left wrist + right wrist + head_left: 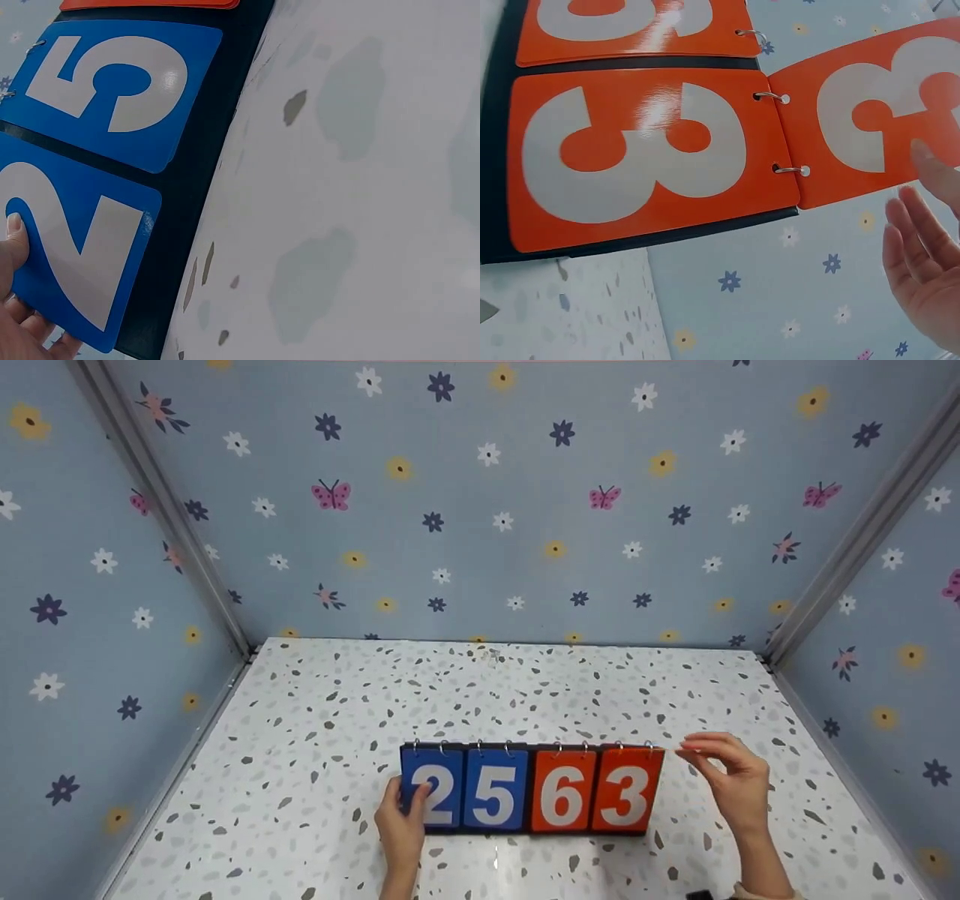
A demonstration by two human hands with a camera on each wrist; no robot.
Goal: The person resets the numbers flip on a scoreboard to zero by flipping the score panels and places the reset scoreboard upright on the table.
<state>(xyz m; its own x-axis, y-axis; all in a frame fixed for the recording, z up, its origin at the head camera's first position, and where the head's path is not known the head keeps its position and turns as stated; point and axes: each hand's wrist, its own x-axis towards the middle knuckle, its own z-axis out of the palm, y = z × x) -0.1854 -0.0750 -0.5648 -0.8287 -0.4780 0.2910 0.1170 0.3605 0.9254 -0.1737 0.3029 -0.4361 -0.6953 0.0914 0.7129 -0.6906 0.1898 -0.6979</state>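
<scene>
A tabletop flip scoreboard with a black backing shows a blue 2 and 5, then an orange-red 6 and 3, on metal rings. My left hand grips its left end, thumb over the blue "2" card and fingers behind. At the far right end, my right hand pinches a raised orange card. That card is turned up on its rings above the front "3" card and also bears a 3. In the head view it is nearly edge-on, hard to make out.
The scoreboard stands on a white speckled table. Pale blue walls with flowers and butterflies enclose the back and both sides, with grey metal strips at the corners.
</scene>
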